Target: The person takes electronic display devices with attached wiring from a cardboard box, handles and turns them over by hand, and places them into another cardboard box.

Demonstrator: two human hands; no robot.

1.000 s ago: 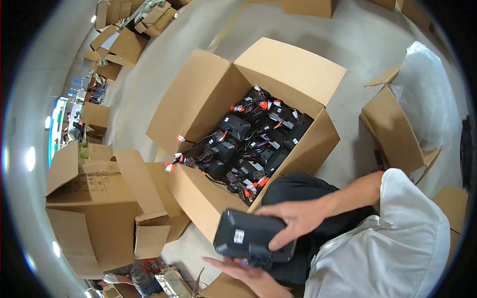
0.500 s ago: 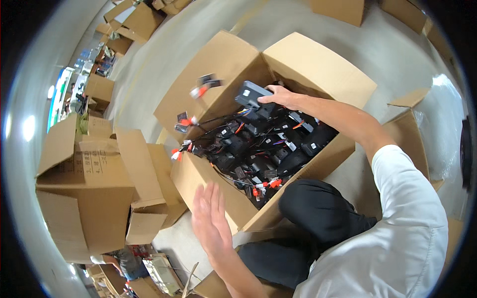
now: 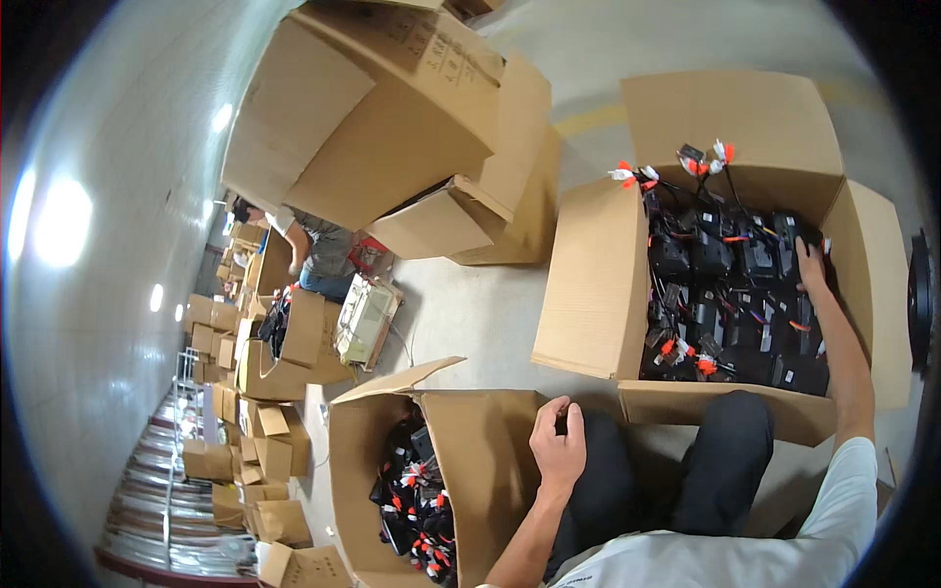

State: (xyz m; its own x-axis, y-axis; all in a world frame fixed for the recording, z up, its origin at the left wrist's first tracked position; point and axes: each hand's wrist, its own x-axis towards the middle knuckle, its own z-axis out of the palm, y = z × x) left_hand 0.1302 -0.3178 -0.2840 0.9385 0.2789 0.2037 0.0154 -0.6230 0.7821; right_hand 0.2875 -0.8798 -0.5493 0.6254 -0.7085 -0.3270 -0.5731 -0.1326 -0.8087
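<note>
My right hand (image 3: pixel 811 269) is down inside the open carton (image 3: pixel 593 279) at the right, its fingers on a black boxy electronic unit (image 3: pixel 785 235) near the carton's right wall. Rows of similar black units (image 3: pixel 713 257) with coloured wires fill this carton. Bundled cables with orange and white connectors (image 3: pixel 698 167) stick up over its far edge. In front of my knees, my left hand (image 3: pixel 559 451) is loosely curled, with nothing visible in it. Beside that hand stands a second carton (image 3: pixel 480 470), holding jumbled black units and cables with red and white connectors (image 3: pixel 417 500).
A large empty-looking carton (image 3: pixel 421 127) with flaps spread stands ahead to the left. Beyond it, a person in grey (image 3: pixel 323 250) bends near cartons and a pale box-shaped machine (image 3: pixel 368 321). Stacked cartons (image 3: pixel 279 461) and a metal rack (image 3: pixel 162 500) line the far left.
My view has swung left, bringing the second carton into sight. My right hand has lowered the black unit into the carton. My left hand, flat before, has curled and dropped toward my knees.
</note>
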